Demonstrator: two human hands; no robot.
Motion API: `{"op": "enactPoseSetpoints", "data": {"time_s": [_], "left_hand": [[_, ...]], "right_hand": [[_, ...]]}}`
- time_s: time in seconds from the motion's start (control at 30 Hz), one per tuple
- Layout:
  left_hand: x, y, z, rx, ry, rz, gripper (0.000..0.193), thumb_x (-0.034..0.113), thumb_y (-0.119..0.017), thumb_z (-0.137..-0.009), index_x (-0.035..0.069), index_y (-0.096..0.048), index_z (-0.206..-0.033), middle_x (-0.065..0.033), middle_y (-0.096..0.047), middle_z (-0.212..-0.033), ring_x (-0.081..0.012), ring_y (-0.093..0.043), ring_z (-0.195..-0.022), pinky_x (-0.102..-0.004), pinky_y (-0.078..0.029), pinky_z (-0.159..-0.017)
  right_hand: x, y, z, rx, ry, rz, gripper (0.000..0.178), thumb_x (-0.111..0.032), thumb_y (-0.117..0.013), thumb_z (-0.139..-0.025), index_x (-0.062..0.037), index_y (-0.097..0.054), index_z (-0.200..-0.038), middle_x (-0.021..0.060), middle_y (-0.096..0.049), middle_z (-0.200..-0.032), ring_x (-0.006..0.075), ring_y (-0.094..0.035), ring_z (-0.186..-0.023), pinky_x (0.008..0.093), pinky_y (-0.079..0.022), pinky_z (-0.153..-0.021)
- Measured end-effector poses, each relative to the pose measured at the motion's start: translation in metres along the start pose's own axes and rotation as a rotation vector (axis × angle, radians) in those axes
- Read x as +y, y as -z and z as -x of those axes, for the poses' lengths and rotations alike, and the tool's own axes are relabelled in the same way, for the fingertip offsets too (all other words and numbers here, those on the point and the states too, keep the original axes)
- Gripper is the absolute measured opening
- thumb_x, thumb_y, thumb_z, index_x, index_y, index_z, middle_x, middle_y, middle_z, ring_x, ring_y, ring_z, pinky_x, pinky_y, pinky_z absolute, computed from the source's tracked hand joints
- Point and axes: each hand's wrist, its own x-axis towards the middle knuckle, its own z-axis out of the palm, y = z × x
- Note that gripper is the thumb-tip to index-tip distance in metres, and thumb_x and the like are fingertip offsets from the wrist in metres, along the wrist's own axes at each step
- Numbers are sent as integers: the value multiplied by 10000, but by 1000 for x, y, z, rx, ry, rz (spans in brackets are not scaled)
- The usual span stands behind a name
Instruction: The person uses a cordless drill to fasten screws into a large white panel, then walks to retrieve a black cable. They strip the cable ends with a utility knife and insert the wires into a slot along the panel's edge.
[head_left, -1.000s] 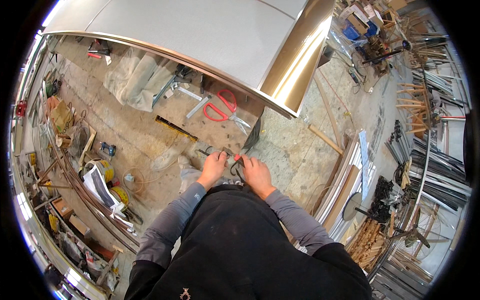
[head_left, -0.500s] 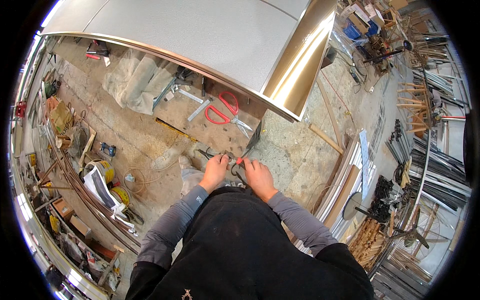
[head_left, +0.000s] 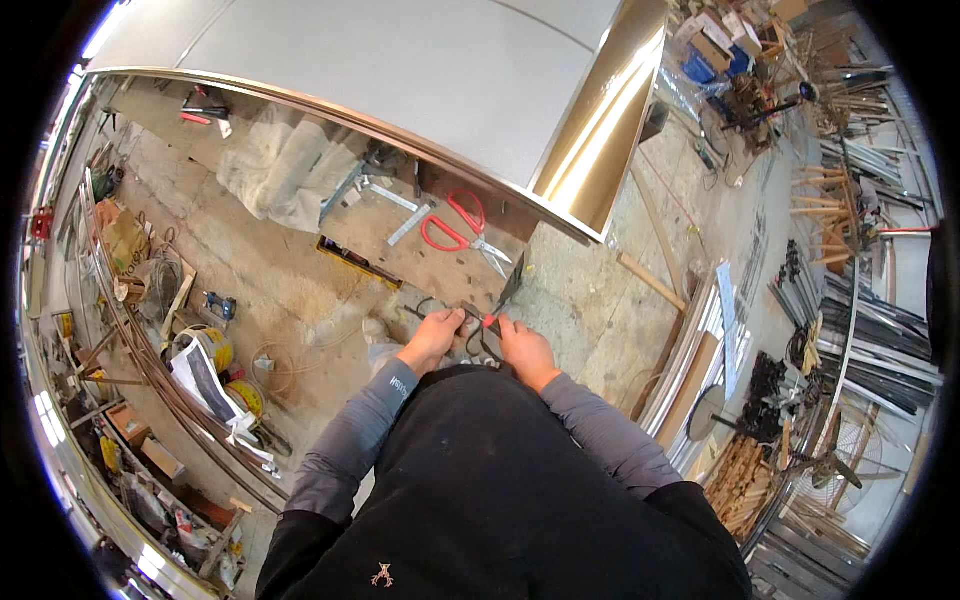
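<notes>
My left hand [head_left: 432, 338] and my right hand [head_left: 526, 350] are close together in front of my waist, thumbs toward each other. Both are closed on a thin dark piece that spans the gap between them; its kind is not clear. A small red part [head_left: 489, 321] shows by my right thumb. Beyond my right fingers a flat black strip [head_left: 511, 283] sticks up and away, and a thin black loop hangs below the hands. Red-handled scissors [head_left: 478, 243] lie partly spread just ahead, beside a metal ruler [head_left: 408, 226].
A large grey panel [head_left: 380, 80] with a gold-coloured side [head_left: 600, 120] spans the far side. A black-and-yellow level [head_left: 357, 263] and crumpled cloth [head_left: 280, 170] lie left of the scissors. Long profiles [head_left: 690, 350] are stacked at right; spools [head_left: 215, 345] stand at left.
My hands have moved slightly up and right in the view, and the black strip stands out farther beyond my right hand. Both hands keep their grip. The whole view has shifted a little.
</notes>
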Motion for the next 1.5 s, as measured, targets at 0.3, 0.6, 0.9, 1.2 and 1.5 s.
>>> {"op": "enactPoseSetpoints", "data": {"time_s": [0.3,0.6,0.9,1.2,1.5], "left_hand": [[-20,37,13,26,-173,28,326,303,-496,-1132,31,-670,-1089,-12,-623,-848,-113,-504,-697,-294,-449,-638],[-10,33,82,7,-336,126,299,280,-504,-1146,28,-661,-1179,-3,-648,-928,-103,-508,-808,-256,-454,-755],[16,6,127,-40,-394,312,165,149,-640,-1075,33,-611,-1189,-39,-677,-1030,-148,-618,-940,-306,-514,-889],[56,-56,152,93,-679,0,176,-30,-698,-989,46,-625,-1130,-30,-640,-1074,-138,-617,-977,-262,-520,-868],[63,-79,168,95,-1158,-311,325,-98,-696,-955,60,-558,-1203,-115,-581,-1149,-201,-625,-1024,-323,-533,-898]], "right_hand": [[0,25,3,-132,-73,-184,407,-190,-593,-994,-55,-519,-1370,262,-703,-1067,471,-711,-878,553,-571,-734],[-19,54,8,39,-69,-600,422,-260,-646,-1036,-63,-550,-1397,244,-686,-1258,458,-678,-1100,503,-553,-886],[-50,69,-54,319,-61,-349,560,-222,-702,-957,-36,-514,-1450,242,-635,-1133,448,-633,-1026,507,-519,-885],[-68,114,-13,-30,103,-1484,495,-380,-483,-1141,21,-600,-1407,118,-684,-1291,213,-634,-1188,369,-488,-1021],[-60,142,28,179,341,-1209,265,-136,-712,-1006,7,-688,-1227,128,-688,-1073,251,-662,-970,350,-519,-864]]}}
